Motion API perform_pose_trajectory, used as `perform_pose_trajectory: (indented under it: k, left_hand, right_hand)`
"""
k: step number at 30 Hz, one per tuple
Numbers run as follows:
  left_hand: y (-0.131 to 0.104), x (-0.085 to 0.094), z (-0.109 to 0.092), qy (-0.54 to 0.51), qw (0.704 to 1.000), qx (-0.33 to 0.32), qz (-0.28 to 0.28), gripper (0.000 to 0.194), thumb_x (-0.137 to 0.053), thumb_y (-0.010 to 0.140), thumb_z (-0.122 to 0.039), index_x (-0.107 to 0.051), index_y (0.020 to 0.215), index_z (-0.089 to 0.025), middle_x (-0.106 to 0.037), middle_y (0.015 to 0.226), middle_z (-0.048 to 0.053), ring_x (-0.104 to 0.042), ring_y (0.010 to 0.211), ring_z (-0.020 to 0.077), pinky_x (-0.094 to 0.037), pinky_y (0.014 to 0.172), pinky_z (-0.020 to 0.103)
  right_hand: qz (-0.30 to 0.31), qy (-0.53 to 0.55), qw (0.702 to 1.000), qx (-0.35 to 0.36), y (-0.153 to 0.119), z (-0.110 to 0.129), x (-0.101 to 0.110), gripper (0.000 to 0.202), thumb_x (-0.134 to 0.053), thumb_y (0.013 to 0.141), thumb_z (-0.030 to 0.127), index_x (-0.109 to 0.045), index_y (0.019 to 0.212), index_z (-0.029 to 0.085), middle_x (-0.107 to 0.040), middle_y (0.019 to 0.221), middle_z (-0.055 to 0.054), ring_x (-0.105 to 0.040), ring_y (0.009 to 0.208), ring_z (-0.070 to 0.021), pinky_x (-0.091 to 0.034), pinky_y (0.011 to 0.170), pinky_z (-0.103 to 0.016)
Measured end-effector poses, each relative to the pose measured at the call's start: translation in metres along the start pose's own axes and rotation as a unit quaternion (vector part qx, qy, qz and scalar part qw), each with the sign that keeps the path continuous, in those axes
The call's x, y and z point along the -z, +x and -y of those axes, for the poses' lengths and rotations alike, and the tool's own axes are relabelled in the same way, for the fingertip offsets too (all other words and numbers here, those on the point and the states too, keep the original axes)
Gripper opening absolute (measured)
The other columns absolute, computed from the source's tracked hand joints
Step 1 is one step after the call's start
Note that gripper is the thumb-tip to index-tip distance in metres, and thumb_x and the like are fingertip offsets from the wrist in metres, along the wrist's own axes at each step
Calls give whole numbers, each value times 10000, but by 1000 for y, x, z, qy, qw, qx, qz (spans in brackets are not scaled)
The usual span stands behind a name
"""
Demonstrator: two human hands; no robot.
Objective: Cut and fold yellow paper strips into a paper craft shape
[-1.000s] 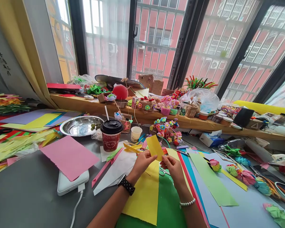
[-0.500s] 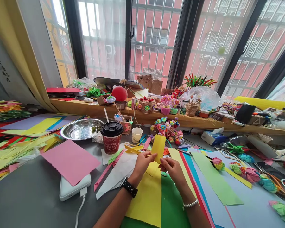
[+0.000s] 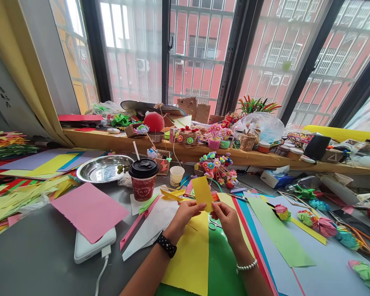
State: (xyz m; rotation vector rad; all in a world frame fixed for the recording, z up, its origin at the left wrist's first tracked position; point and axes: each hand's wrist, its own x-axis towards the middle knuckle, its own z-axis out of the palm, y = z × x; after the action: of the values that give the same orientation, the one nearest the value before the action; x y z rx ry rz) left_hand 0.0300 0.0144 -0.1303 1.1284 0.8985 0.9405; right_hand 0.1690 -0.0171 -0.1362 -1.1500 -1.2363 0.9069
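The left hand (image 3: 185,214) pinches the small yellow paper (image 3: 202,189) low on its left side, and the right hand (image 3: 225,216) pinches its lower right corner. The paper stands tilted above a larger yellow sheet (image 3: 188,263), which lies beside a green surface (image 3: 223,259). A light, even fingertip grip with the edges lined up should suit such thin stuff; squeezing harder could crease it. Scissors (image 3: 214,225) lie near the right hand; a lidded cup (image 3: 144,183) stands off to the left.
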Motion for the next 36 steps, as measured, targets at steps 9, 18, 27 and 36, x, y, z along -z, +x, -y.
perform_pose_trajectory:
  k: [9,18,27,36]
  left_hand:
    - [-2,-3,-3,-4,999,-2,-32,310,-656,576,-371,-678,784,-141,-673,846,77,-563,839,198,-365,786,302]
    - [-3,-6,4,-74,997,5,-2,283,-650,592,-380,-645,738,-137,-658,818,69,-571,808,180,-377,779,299]
    - [-3,-1,-1,-97,995,-7,8,282,-699,552,-299,-629,772,-135,-657,790,56,-588,740,176,-405,753,314]
    - [-2,-4,4,-81,997,9,-13,382,-663,600,-352,-615,913,-139,-619,1007,100,-550,936,214,-404,793,305]
  right_hand:
    - [40,-4,999,-4,0,0,1,340,-560,689,476,-598,681,139,-566,573,-27,-521,521,-132,-424,483,-228]
    - [52,-19,998,-31,0,-7,-4,333,-627,621,468,-603,633,137,-586,560,-24,-546,527,-145,-429,488,-237]
    - [118,33,990,-68,2,-6,-2,276,-636,641,407,-610,637,133,-592,562,-17,-543,533,-125,-426,518,-226]
    - [15,81,994,-72,3,-8,1,289,-628,646,411,-604,724,134,-609,672,-39,-567,627,-154,-449,571,-249]
